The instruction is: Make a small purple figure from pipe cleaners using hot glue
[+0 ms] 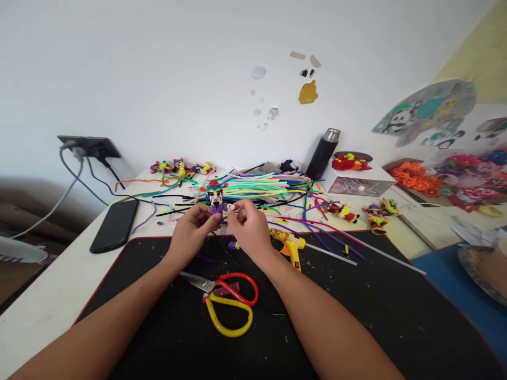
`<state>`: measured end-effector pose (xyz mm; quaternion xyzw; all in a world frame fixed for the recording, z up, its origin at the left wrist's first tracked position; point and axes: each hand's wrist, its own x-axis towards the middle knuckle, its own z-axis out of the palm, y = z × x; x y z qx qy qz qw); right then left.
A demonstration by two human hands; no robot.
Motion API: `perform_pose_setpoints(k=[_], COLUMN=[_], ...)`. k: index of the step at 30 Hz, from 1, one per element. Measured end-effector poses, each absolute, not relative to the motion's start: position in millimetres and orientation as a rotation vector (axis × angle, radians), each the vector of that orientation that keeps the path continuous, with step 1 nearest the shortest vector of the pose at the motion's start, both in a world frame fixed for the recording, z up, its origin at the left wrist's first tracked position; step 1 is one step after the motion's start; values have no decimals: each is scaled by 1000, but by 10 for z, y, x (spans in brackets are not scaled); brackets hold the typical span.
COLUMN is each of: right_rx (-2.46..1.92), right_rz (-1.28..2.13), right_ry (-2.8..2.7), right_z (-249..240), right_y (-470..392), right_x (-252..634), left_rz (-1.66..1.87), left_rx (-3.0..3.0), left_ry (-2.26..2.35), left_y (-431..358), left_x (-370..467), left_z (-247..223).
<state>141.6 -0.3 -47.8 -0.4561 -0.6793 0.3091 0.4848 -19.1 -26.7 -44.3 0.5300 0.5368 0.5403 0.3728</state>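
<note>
Above the back of the black mat (328, 311), a small pipe-cleaner doll (215, 194) faces me, with a red and blue headdress, a black-and-white face and a purple body. My left hand (192, 229) is closed around its lower body. The fingers of my right hand (249, 227) pinch the doll's arm, purple and yellow with a pale tip. A short purple-and-yellow piece (234, 245) lies under my right hand. Between my forearms rest scissors (208, 285) with one red and one yellow handle. To the right is a yellow glue gun (292, 245), partly hidden by my right wrist.
Many coloured pipe cleaners (253, 184) lie along the wall. A phone (114, 226) is at left below a power socket (89, 146). A black flask (322, 155), a small box (358, 182) and finished dolls (376, 217) stand or lie at right. A basket (481, 269) sits at the far right.
</note>
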Motion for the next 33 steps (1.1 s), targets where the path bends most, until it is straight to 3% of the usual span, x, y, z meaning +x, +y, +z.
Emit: perform_pose_setpoints(k=[33], right_rx=[-1064], right_rz=[770], right_ry=[-1692], right_z=[-482], right_y=[-45], right_x=[1397], left_rz=[1369], left_rx=[1440], left_ry=[1342], left_y=[-254], left_x=[-224], left_z=[-499])
